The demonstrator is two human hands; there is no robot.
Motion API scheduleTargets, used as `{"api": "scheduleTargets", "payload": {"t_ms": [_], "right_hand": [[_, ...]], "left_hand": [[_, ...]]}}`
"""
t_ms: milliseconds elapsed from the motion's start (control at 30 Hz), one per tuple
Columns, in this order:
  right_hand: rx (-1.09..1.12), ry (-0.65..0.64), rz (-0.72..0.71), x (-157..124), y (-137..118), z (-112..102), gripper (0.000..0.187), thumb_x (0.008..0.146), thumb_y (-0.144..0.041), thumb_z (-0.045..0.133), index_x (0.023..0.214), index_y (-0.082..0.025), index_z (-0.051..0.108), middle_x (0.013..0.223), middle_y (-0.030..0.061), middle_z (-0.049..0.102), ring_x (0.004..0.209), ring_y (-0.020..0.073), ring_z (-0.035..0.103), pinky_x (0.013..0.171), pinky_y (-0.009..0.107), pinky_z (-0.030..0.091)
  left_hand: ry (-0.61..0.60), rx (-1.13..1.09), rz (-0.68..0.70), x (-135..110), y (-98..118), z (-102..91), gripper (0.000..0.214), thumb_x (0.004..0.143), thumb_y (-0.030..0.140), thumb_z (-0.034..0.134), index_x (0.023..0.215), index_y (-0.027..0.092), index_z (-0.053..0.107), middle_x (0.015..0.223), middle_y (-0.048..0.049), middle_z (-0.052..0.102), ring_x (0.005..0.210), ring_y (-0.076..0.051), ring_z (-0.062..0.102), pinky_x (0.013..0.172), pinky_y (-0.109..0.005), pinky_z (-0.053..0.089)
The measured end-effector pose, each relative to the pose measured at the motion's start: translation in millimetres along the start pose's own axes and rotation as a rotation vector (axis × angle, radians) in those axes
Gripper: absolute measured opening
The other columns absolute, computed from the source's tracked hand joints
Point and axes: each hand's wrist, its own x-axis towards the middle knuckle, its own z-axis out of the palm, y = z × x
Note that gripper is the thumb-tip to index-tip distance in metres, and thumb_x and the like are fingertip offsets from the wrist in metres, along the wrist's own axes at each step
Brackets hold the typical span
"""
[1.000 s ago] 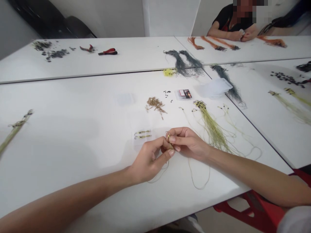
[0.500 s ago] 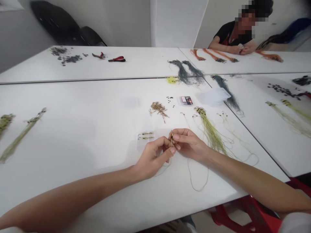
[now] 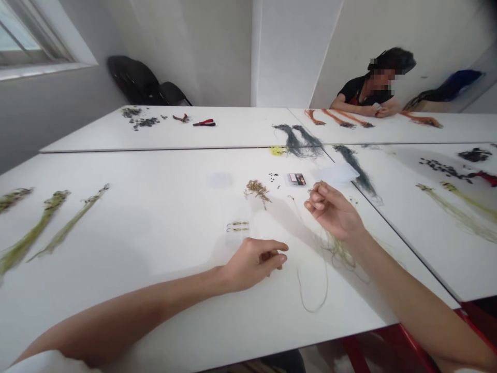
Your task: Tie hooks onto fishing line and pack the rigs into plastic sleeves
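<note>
The right hand [image 3: 336, 212] is raised over the table [image 3: 163, 202] with its fingers curled in toward the thumb; whether they pinch anything I cannot tell, because whatever might be between the fingertips is too small to make out. The left hand [image 3: 254, 264] is let go, fingers loosely bent and apart, with nothing visible in it, just beside the clear box [image 3: 232, 240] where two hooks [image 3: 238, 224] lie side by side. The pale line [image 3: 312, 312] makes a slack loop on the table between the two forearms, one side running up toward the right hand, near the green bundle [image 3: 337, 246] that lies partly hidden behind that hand and wrist. The likeliest trouble is a snag: if the line is joined to something in the bundle, a quick pull could drag other strands along or knot the loop. A sleeve or wrist sweeping low could catch the bundle too. The left hand is so near the box that a careless turn could nudge it, upsetting the hooks or pricking a finger. Farther off, the brass pile [image 3: 257, 189] and the tiny black beads [image 3: 274, 178] lie loose, so a trailing strand could scatter them.
</note>
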Motion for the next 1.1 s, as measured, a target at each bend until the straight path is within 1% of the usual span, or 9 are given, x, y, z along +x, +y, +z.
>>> {"api": "scheduleTargets", "payload": {"t_ms": [100, 133, 200, 233, 367, 500, 767, 933, 1100], "right_hand": [[-0.039, 0.006, -0.058, -1, -9, -4, 0.011, 0.078, -0.033, 0.068, 0.078, -0.024, 0.061, 0.063, -0.0036, 0.046, 0.050, 0.0102, 0.035, 0.068, 0.034, 0.044], [-0.032, -0.001, -0.064, -2, -10, -5, 0.011, 0.077, -0.033, 0.069, 0.078, -0.024, 0.062, 0.063, -0.0038, 0.045, 0.049, 0.0098, 0.034, 0.068, 0.034, 0.044], [-0.007, -0.026, -0.061, -2, -9, -6, 0.010, 0.077, -0.032, 0.070, 0.077, -0.023, 0.064, 0.063, -0.0040, 0.046, 0.049, 0.0090, 0.034, 0.068, 0.033, 0.044], [0.003, -0.044, -0.056, -2, -8, -6, 0.009, 0.077, -0.031, 0.070, 0.077, -0.023, 0.065, 0.063, -0.0039, 0.046, 0.050, 0.0087, 0.035, 0.067, 0.032, 0.043], [-0.011, -0.113, -0.035, -1, -1, -4, 0.008, 0.077, -0.028, 0.072, 0.077, -0.021, 0.068, 0.062, -0.0033, 0.049, 0.053, 0.0090, 0.041, 0.064, 0.031, 0.042], [-0.075, -0.153, -0.039, 0, 5, -2, 0.010, 0.073, -0.027, 0.075, 0.078, -0.020, 0.070, 0.062, -0.0016, 0.055, 0.057, 0.0109, 0.047, 0.063, 0.032, 0.042], [-0.206, -0.190, -0.049, -2, 10, 1, 0.013, 0.071, -0.027, 0.078, 0.077, -0.016, 0.072, 0.080, 0.0039, 0.065, 0.062, 0.0102, 0.050, 0.062, 0.029, 0.042], [-0.252, -0.181, -0.082, 2, 16, 3, 0.018, 0.070, -0.030, 0.078, 0.076, -0.015, 0.071, 0.074, 0.0030, 0.064, 0.061, 0.0102, 0.051, 0.060, 0.027, 0.042], [-0.388, -0.179, -0.107, 4, 22, 2, 0.019, 0.072, -0.032, 0.076, 0.079, -0.016, 0.070, 0.071, 0.0020, 0.063, 0.061, 0.0110, 0.052, 0.060, 0.027, 0.043]], "left_hand": [[0.049, 0.440, 0.200, 13, 8, -16.3, 0.028, 0.095, 0.031, 0.047, 0.104, 0.019, 0.070, 0.088, -0.0074, 0.070, 0.074, -0.016, 0.064, 0.071, -0.030, 0.048], [0.075, 0.604, 0.211, 21, 10, -23.1, 0.030, 0.096, 0.029, 0.044, 0.100, 0.020, 0.072, 0.086, -0.0072, 0.070, 0.075, -0.017, 0.063, 0.073, -0.031, 0.047], [0.133, 0.886, 0.132, 39, 12, -36.2, 0.032, 0.096, 0.028, 0.043, 0.092, 0.021, 0.074, 0.082, -0.0070, 0.067, 0.079, -0.019, 0.062, 0.075, -0.032, 0.046], [0.161, 0.932, 0.097, 49, 11, -41.6, 0.032, 0.095, 0.028, 0.044, 0.089, 0.018, 0.074, 0.084, -0.0092, 0.066, 0.082, -0.022, 0.061, 0.075, -0.034, 0.046], [0.213, 1.034, 0.011, 80, 3, -51.0, 0.030, 0.092, 0.025, 0.047, 0.082, 0.013, 0.073, 0.089, -0.0140, 0.065, 0.093, -0.028, 0.058, 0.078, -0.038, 0.045], [0.217, 1.103, -0.045, 91, -5, -48.3, 0.027, 0.087, 0.013, 0.045, 0.077, 0.010, 0.071, 0.086, -0.0152, 0.065, 0.092, -0.028, 0.059, 0.077, -0.038, 0.043], [0.176, 1.163, -0.058, 91, -5, -42.3, 0.029, 0.086, 0.006, 0.041, 0.083, 0.009, 0.069, 0.094, -0.0175, 0.065, 0.100, -0.029, 0.056, 0.086, -0.040, 0.037], [0.215, 1.135, -0.024, 86, -6, -42.3, 0.026, 0.087, 0.006, 0.040, 0.088, 0.008, 0.066, 0.099, -0.0190, 0.063, 0.104, -0.031, 0.053, 0.088, -0.042, 0.036], [0.196, 0.960, 0.019, 70, 1, -39.0, 0.028, 0.093, 0.016, 0.037, 0.082, 0.010, 0.063, 0.089, -0.0157, 0.063, 0.092, -0.028, 0.056, 0.081, -0.040, 0.040]]}}
